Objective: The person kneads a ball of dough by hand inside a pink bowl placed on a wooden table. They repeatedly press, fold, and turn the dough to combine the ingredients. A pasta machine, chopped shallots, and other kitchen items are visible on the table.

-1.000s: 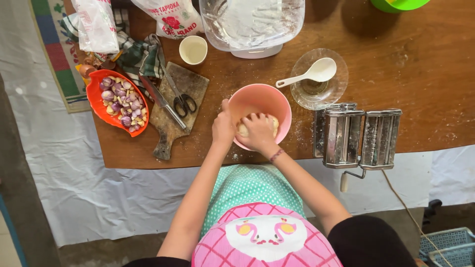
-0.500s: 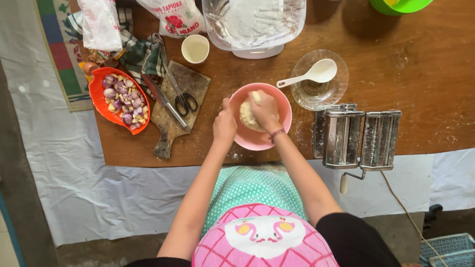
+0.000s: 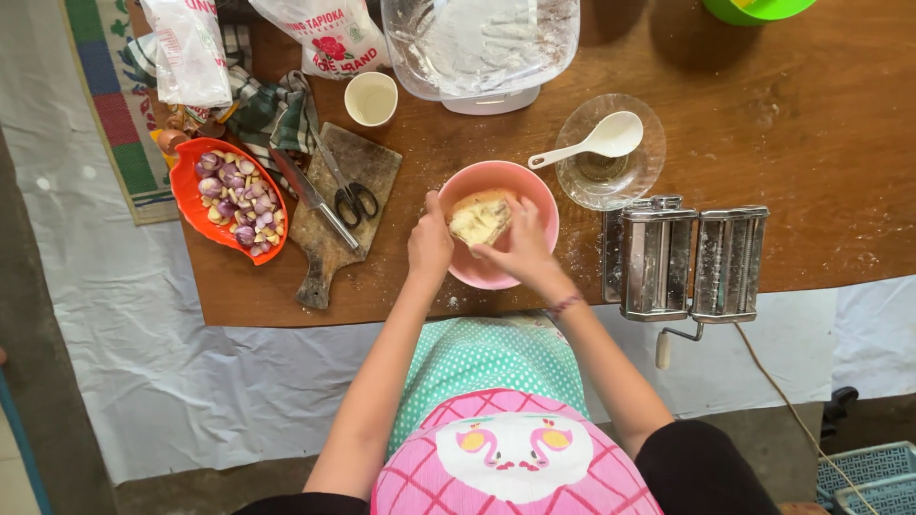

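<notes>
pale yellow dough lump (image 3: 480,217) in round pink plastic bowl (image 3: 496,277) on wooden table (image 3: 811,143); left hand (image 3: 429,250) steadies rim, right hand (image 3: 520,250) cupped over dough; best pressed evenly, bowl braced.

Both bare forearms reach forward from the body and converge toward each other. The left hand (image 3: 429,250) is curled, knuckles up, thumb side turned inward, its wrist straight in line with the forearm. The right hand (image 3: 520,250) lies just beside it, fingers spread and bent downward, palm facing down, with a thin band around the wrist behind it
</notes>
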